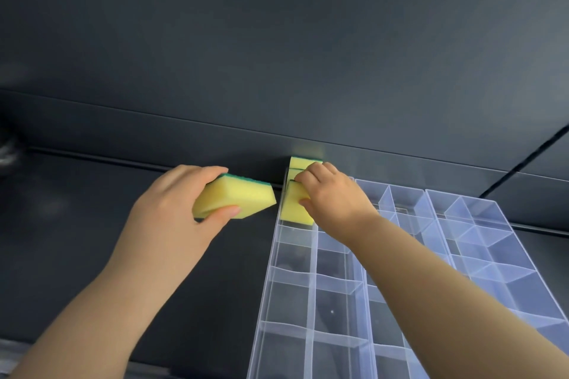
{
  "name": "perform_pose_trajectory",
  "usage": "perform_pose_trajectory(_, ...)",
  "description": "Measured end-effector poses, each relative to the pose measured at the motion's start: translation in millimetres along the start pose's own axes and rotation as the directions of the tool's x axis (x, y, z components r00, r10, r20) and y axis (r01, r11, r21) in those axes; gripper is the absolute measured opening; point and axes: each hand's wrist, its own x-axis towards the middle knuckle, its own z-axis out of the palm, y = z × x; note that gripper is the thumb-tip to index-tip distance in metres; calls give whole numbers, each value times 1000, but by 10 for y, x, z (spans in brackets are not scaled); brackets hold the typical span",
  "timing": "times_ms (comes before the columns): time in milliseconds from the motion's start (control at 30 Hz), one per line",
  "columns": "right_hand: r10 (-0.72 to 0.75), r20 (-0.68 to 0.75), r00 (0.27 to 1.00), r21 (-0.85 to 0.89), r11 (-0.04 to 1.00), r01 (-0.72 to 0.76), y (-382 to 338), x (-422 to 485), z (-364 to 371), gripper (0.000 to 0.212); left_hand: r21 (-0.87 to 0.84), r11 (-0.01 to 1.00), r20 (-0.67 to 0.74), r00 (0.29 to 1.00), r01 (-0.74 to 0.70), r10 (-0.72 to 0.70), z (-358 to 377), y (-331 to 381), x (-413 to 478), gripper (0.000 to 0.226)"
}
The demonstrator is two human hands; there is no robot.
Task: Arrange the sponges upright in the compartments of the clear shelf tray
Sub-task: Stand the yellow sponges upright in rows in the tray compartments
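A clear plastic tray (295, 274) with several compartments lies on a dark shelf, running from the back wall toward me. My left hand (172, 212) grips a yellow sponge with a green scrub side (237, 197), held just left of the tray's far left corner. My right hand (326, 194) pinches another yellow sponge (292, 203) standing upright in the far left compartment. Behind it, two more upright sponges (303, 163) stand against the back wall, partly hidden by my fingers.
A second clear divided tray (492, 255) sits beside the first on the right. The dark shelf surface (92, 224) spreads to the left. A dark back wall (277, 55) rises behind, and a black cable (523, 160) runs down it at the right.
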Motion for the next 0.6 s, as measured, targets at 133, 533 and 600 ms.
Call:
perform_pose_trajectory(133, -16, -56, 998, -66, 998, 13, -5, -21, 111, 36, 0, 1000, 1, 1000, -8, 8, 24, 7, 3, 44)
perform_pose_trajectory(533, -25, 104, 994, 130, 991, 11, 107, -107, -83, 43, -50, 998, 65, 997, -45, 49, 100, 15, 44, 49)
perform_pose_trajectory(600, -3, 127, 992, 204, 979, -23, 140, -148, -126, 43, -88, 994, 91, 993, -61, 69, 162, 42, 65, 49)
